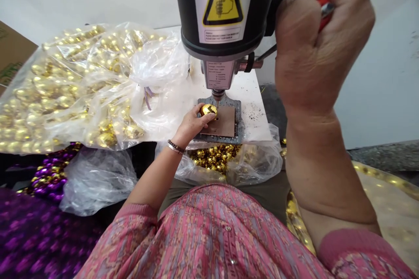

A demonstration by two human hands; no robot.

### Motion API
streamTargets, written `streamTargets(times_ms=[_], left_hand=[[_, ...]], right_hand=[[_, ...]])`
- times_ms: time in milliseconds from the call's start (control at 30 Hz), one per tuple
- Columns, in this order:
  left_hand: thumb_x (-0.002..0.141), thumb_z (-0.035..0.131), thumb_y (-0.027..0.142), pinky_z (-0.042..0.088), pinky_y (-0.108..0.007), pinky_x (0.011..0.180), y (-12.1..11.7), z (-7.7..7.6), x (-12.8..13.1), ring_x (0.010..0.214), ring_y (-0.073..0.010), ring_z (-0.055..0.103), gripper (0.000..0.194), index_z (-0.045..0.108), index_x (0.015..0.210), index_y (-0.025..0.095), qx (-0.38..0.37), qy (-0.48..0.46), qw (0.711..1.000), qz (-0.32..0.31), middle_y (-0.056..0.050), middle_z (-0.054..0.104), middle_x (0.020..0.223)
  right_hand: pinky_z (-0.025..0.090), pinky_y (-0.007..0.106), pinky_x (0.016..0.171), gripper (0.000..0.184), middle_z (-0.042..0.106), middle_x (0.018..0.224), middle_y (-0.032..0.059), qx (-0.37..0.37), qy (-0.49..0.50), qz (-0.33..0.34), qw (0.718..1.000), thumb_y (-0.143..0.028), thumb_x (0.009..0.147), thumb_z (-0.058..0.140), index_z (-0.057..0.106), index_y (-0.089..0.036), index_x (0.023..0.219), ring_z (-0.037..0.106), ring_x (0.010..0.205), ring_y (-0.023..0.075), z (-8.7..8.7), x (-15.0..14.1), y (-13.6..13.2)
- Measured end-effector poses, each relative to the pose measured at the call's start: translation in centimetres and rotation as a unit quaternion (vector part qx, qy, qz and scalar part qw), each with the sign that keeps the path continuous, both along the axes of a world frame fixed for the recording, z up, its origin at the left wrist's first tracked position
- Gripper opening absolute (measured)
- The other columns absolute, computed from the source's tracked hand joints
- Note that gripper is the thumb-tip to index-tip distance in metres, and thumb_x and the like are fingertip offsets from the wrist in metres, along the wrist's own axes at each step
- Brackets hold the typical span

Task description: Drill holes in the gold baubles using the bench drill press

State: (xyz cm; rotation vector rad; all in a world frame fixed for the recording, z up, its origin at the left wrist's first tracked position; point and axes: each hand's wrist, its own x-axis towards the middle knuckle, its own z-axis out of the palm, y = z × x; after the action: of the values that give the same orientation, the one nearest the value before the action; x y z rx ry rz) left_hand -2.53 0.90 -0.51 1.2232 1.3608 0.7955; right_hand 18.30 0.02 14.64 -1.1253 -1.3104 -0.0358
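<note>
My left hand (195, 121) grips a shiny gold faceted ball (209, 110) between thumb and fingers. It holds the ball at the left part of a brown board (225, 124), which lies on the grey base (238, 113) of a drill press (218, 45). The chuck and thin bit (218, 98) are just above and beside the ball; whether the bit touches it I cannot tell. High on the right, my right hand (322, 43) is wrapped round the press's feed handle (326, 14), whose red end shows between the fingers.
A large clear bag of gold balls (75, 83) covers the left of the white table (258, 126). Below the table edge, an open plastic bag (258, 163) holds gold balls (214, 157). Purple balls (39, 231) lie lower left. More bagged gold balls (386, 178) are at the right.
</note>
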Motion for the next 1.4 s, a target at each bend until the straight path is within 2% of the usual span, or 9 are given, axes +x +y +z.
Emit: streamTargets(times_ms=[167,267,367,500,700,867,1067,1267,1400], left_hand=[[0.089,0.094,0.035,0.052,-0.025,0.061,-0.2,0.1,0.7,0.063,-0.0108,0.06,0.048,0.082,0.133,0.021,-0.002,0.022,1.0,-0.022,-0.001,0.078,0.093],[0.087,0.094,0.033,0.059,-0.029,0.072,-0.3,0.1,0.9,0.078,-0.0161,0.069,0.049,0.082,0.134,0.022,0.027,0.053,0.998,-0.03,-0.003,0.081,0.104],[0.081,0.096,0.026,0.065,-0.037,0.1,-0.1,-0.3,0.9,0.108,-0.025,0.077,0.057,0.081,0.136,0.021,0.087,0.096,0.991,-0.035,-0.006,0.085,0.122],[0.072,0.099,0.019,0.058,-0.047,0.125,0.1,-1.2,1.1,0.136,-0.0342,0.073,0.064,0.083,0.135,0.02,0.165,0.129,0.976,-0.056,-0.013,0.082,0.143],[0.073,0.096,0.019,0.061,-0.041,0.109,0.3,-1.7,1.3,0.116,-0.029,0.075,0.061,0.084,0.133,0.02,0.142,0.102,0.981,-0.088,-0.007,0.084,0.118],[0.073,0.097,0.02,0.059,-0.035,0.098,0.1,-1.4,1.3,0.103,-0.0245,0.074,0.058,0.085,0.13,0.02,0.137,0.104,0.981,-0.089,-0.003,0.083,0.106],[0.074,0.096,0.019,0.059,-0.034,0.098,0.0,-1.5,1.4,0.104,-0.0242,0.074,0.061,0.084,0.134,0.02,0.147,0.109,0.978,-0.095,-0.003,0.085,0.11],[0.077,0.095,0.02,0.058,-0.034,0.095,0.0,-2.1,1.6,0.104,-0.0251,0.074,0.057,0.083,0.133,0.021,0.167,0.129,0.972,-0.103,-0.004,0.085,0.116],[0.076,0.095,0.02,0.06,-0.036,0.098,0.1,-2.7,1.8,0.106,-0.0264,0.075,0.057,0.084,0.132,0.022,0.18,0.132,0.97,-0.096,-0.005,0.086,0.119]], right_hand=[[0.033,0.022,0.076,0.028,0.02,0.075,-0.0057,-0.108,-0.014,-0.004,0.994,-0.016,0.102,0.041,0.027,-0.027,0.08,0.023,0.071,0.003,2.5,0.0,-0.5],[0.033,0.021,0.077,0.03,0.017,0.075,-0.0064,-0.131,-0.01,-0.018,0.991,-0.011,0.104,0.036,0.028,-0.027,0.08,0.024,0.07,0.0024,3.1,-0.4,-1.0],[0.034,0.02,0.077,0.029,0.019,0.075,-0.0062,-0.126,0.007,-0.006,0.992,-0.011,0.103,0.036,0.029,-0.027,0.08,0.024,0.07,0.0026,2.8,-0.5,-1.0],[0.037,0.021,0.08,0.02,0.029,0.081,-0.0042,-0.053,-0.002,0.028,0.998,-0.023,0.101,0.038,0.026,-0.027,0.085,0.028,0.075,0.0036,1.5,0.0,-0.6],[0.045,0.025,0.078,0.027,0.037,0.083,-0.0023,0.0,-0.022,0.056,0.998,-0.044,0.096,0.05,0.029,-0.028,0.09,0.037,0.077,0.0075,-0.6,0.6,-1.2],[0.048,0.023,0.072,0.03,0.048,0.083,-0.0028,0.025,-0.049,0.027,0.998,-0.038,0.101,0.061,0.037,-0.026,0.089,0.041,0.074,0.0086,-2.2,0.7,-2.5],[0.052,0.022,0.076,0.019,0.051,0.085,-0.004,0.06,-0.1,-0.015,0.993,-0.032,0.101,0.068,0.053,-0.023,0.091,0.053,0.076,0.0067,-4.8,1.3,-3.1],[0.046,0.021,0.071,0.009,0.055,0.084,-0.0051,0.144,-0.11,-0.072,0.981,-0.027,0.1,0.067,0.061,-0.022,0.096,0.052,0.073,0.0044,-7.3,0.7,-3.2],[0.043,0.021,0.066,0.012,0.055,0.083,-0.0046,0.174,-0.111,-0.104,0.973,-0.031,0.102,0.063,0.062,-0.022,0.094,0.049,0.068,0.0033,-8.1,0.2,-3.0]])
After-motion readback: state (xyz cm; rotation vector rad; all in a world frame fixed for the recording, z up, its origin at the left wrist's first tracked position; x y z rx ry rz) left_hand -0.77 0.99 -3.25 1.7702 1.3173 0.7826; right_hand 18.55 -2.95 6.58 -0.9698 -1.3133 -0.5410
